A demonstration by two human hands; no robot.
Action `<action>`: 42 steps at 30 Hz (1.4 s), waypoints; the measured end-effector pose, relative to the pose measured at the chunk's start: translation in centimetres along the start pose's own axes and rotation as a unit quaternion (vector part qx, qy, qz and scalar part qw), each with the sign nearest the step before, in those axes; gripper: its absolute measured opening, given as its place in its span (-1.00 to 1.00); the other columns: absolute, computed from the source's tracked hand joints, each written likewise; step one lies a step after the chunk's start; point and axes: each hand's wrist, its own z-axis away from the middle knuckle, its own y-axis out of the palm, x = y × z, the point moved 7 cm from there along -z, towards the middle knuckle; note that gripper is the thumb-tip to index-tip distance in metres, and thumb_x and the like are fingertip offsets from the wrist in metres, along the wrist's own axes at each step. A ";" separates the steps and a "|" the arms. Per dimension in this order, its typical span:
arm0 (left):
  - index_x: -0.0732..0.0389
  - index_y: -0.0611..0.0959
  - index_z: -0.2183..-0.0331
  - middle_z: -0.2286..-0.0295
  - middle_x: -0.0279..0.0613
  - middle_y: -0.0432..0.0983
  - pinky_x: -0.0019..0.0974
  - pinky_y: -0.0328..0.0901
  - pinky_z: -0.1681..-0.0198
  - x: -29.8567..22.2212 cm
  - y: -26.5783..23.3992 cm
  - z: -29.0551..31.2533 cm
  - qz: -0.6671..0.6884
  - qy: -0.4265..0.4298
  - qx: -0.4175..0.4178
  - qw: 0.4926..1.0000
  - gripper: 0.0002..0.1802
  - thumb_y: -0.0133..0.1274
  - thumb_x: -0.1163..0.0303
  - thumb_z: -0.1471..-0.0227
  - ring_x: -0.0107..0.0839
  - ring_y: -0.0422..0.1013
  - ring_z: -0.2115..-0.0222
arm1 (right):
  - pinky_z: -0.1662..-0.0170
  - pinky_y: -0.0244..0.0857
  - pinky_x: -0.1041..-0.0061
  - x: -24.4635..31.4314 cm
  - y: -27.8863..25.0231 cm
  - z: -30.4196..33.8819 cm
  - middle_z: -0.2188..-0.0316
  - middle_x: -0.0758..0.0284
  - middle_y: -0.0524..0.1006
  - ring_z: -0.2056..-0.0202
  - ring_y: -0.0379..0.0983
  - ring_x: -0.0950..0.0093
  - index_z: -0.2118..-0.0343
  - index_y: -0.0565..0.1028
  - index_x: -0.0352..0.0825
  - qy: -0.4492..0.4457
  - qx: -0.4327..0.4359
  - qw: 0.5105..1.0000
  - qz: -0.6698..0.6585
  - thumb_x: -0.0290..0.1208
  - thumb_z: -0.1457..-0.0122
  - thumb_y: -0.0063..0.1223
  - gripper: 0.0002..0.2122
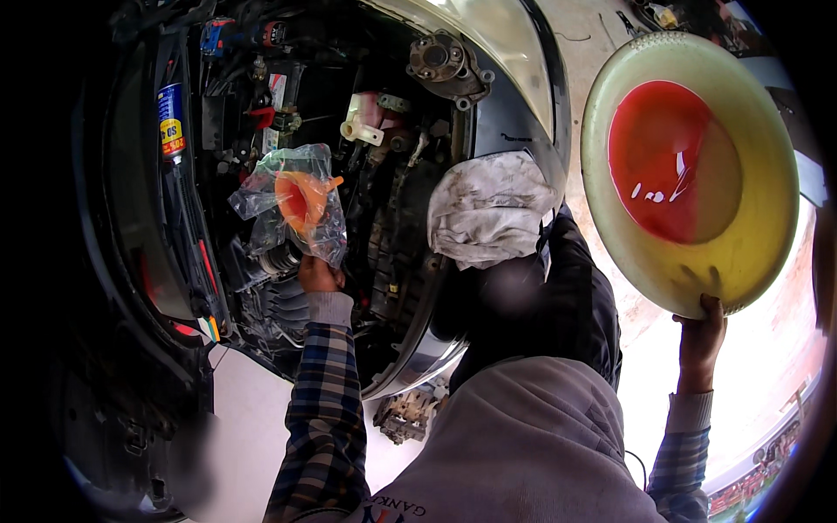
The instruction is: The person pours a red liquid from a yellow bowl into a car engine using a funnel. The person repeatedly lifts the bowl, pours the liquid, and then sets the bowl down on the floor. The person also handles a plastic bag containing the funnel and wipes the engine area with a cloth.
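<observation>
My left hand (pixel 321 275) is closed on the gathered lower end of a clear plastic bag (pixel 266 187) over the open engine bay. An orange funnel (pixel 301 200) sits in or against the bag, its mouth facing up and a short spout or tab toward the right. Away to the right, my right hand (pixel 702 336) grips the near rim of a large yellow-green basin (pixel 767 235), which is tilted. Red liquid (pixel 658 157) pools in the basin, toward its far left side. The fingers of my right hand are partly hidden by the rim.
A stained white cloth (pixel 488 209) lies on the car's front edge, with a round metal part (pixel 445 70) beyond it. A blue and yellow spray can (pixel 172 118) lies by the windshield. Near a pale reservoir (pixel 370 118) are hoses. Another metal assembly (pixel 405 414) rests on the floor.
</observation>
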 end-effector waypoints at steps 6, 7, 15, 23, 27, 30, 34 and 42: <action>0.21 0.54 0.29 0.75 -0.32 0.29 -0.38 0.03 0.83 -0.6 0.1 0.4 -0.003 -0.004 -0.001 1.000 -0.76 0.05 0.21 -0.19 -0.52 0.13 0.88 | 0.41 0.28 0.54 -0.2 0.3 -0.2 0.32 0.29 0.49 0.41 0.38 0.52 0.09 0.41 -0.38 -0.009 0.024 1.000 0.003 -0.34 -0.29 -0.23 -0.73; 0.21 0.55 0.30 0.75 -0.31 0.30 -0.38 0.03 0.83 -0.7 0.1 0.5 -0.001 -0.002 0.000 1.000 -0.75 0.05 0.21 -0.19 -0.52 0.13 0.88 | 0.41 0.27 0.53 -0.3 0.2 -0.3 0.32 0.30 0.49 0.41 0.38 0.52 0.09 0.41 -0.39 -0.007 0.020 1.000 0.002 -0.33 -0.29 -0.23 -0.73; 0.21 0.56 0.36 0.76 -0.32 0.29 -0.37 0.02 0.84 -0.5 0.0 0.4 -0.019 0.003 -0.003 1.000 -0.77 0.08 0.23 -0.18 -0.52 0.13 0.88 | 0.42 0.30 0.55 0.2 0.5 -0.4 0.27 0.27 0.51 0.37 0.42 0.53 0.09 0.41 -0.38 0.001 -0.008 1.000 0.021 -0.34 -0.29 -0.26 -0.72; 0.19 0.56 0.36 0.75 -0.34 0.29 -0.38 0.02 0.84 -0.9 0.5 0.3 -0.009 0.015 0.030 0.999 -0.80 0.06 0.25 -0.19 -0.52 0.13 0.87 | 0.42 0.38 0.48 0.9 1.3 0.0 0.34 0.25 0.51 0.45 0.46 0.45 0.11 0.42 -0.42 -0.005 -0.026 1.000 0.001 -0.35 -0.24 -0.15 -0.73; 0.19 0.55 0.35 0.75 -0.34 0.29 -0.38 0.01 0.84 -1.0 0.6 0.5 -0.012 -0.002 0.004 1.000 -0.80 0.05 0.26 -0.20 -0.52 0.12 0.87 | 0.44 0.35 0.57 -0.1 0.1 -0.8 0.20 0.27 0.54 0.30 0.49 0.53 -0.01 0.39 -0.37 0.006 0.001 1.000 0.003 -0.33 -0.29 -0.20 -0.68; 0.20 0.54 0.34 0.75 -0.34 0.29 -0.39 0.01 0.84 -1.0 0.6 0.5 -0.021 -0.004 0.005 1.000 -0.79 0.06 0.25 -0.19 -0.52 0.12 0.87 | 0.45 0.35 0.57 -0.3 -0.1 -0.8 0.19 0.27 0.54 0.29 0.50 0.52 -0.03 0.38 -0.38 0.003 0.009 1.000 0.002 -0.32 -0.29 -0.19 -0.67; 0.20 0.54 0.35 0.75 -0.33 0.29 -0.38 0.01 0.84 -0.8 0.5 0.4 -0.021 -0.012 0.002 1.000 -0.79 0.07 0.25 -0.18 -0.52 0.13 0.87 | 0.44 0.35 0.57 -0.5 -0.2 -1.0 0.19 0.26 0.54 0.29 0.50 0.52 -0.04 0.38 -0.38 0.005 0.010 1.000 0.005 -0.32 -0.29 -0.19 -0.67; 0.22 0.53 0.36 0.77 -0.31 0.26 -0.37 0.03 0.85 -0.3 0.1 0.0 -0.016 -0.003 0.001 1.000 -0.78 0.07 0.25 -0.17 -0.50 0.12 0.89 | 0.44 0.37 0.57 -0.5 -0.2 -1.0 0.20 0.26 0.54 0.32 0.49 0.51 -0.04 0.36 -0.38 0.005 0.007 1.000 0.000 -0.33 -0.33 -0.28 -0.68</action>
